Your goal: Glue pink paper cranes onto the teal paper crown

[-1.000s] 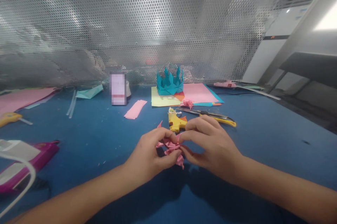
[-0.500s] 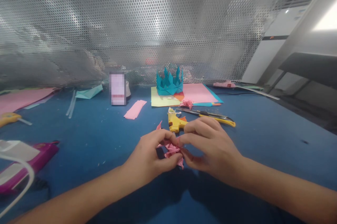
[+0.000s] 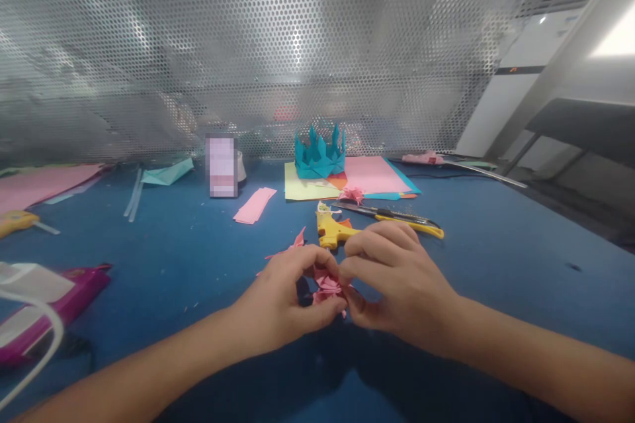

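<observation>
Some ruffled pink paper (image 3: 327,283) | left hand (image 3: 285,292) | right hand (image 3: 399,274) | both pinching

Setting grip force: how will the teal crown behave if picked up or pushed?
The crown looks like folded paper, so probably light. Its thin upright spikes would likely bend if pinched. Broad base on flat paper sheets: a push might slide it, not tip it.
</observation>
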{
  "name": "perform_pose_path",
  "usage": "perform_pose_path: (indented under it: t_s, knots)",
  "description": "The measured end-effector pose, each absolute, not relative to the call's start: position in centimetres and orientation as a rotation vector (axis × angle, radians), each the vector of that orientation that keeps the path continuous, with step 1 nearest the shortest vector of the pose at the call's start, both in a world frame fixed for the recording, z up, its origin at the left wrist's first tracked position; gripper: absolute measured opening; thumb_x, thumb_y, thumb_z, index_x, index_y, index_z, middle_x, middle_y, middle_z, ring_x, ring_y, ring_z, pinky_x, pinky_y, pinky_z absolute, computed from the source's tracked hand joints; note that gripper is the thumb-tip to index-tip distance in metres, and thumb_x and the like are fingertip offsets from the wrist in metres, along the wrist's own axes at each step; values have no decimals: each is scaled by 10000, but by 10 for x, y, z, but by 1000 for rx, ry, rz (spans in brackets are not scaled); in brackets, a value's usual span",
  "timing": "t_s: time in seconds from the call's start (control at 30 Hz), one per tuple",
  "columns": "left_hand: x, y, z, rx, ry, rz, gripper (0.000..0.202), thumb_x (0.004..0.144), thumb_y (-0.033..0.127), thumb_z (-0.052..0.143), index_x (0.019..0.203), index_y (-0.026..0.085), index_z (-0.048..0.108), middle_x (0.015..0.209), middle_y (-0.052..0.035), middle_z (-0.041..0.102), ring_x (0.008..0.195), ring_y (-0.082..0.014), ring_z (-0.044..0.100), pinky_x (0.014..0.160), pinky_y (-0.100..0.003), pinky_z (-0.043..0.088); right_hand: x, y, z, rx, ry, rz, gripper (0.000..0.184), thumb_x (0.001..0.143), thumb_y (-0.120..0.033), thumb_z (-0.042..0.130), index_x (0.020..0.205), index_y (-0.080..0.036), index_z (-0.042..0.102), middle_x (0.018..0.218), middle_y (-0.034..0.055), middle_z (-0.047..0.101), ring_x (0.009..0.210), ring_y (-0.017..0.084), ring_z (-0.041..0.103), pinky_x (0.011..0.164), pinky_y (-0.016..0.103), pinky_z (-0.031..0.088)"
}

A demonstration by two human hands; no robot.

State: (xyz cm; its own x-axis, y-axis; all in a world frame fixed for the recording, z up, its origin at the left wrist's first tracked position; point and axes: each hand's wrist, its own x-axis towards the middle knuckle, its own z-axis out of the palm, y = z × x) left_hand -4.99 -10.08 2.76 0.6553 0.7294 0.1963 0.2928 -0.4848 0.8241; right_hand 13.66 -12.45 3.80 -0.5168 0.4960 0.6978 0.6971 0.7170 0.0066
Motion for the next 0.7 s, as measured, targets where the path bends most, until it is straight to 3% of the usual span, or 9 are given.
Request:
perform_pose_path:
  t_s: [0.3,0.53,0.7]
  knots:
    - [-49,-103,29,2069,812,707,104,763,190,585,855,194,537,815,-7,580,750,-136,538,706,-277,447,136,-126,36,-903,-2209,-480,87,702,-147,562,659,-220,541,686,-12,595,723,162,483,697,325,348]
    - [-49,-104,32,2239,709,865,107,768,147,564,800,201,477,880,-23,558,830,-152,545,857,-339,416,137,-126,38,-926,-2219,-539,58,693,-169,573,680,-224,560,687,-9,598,745,170,497,716,340,351]
    - [-49,-105,31,2256,683,867,101,777,143,553,798,199,473,872,-20,544,798,-140,538,828,-319,432,137,-125,36,-924,-2228,-561,62,713,-174,565,673,-219,553,683,-10,594,737,166,497,719,345,343]
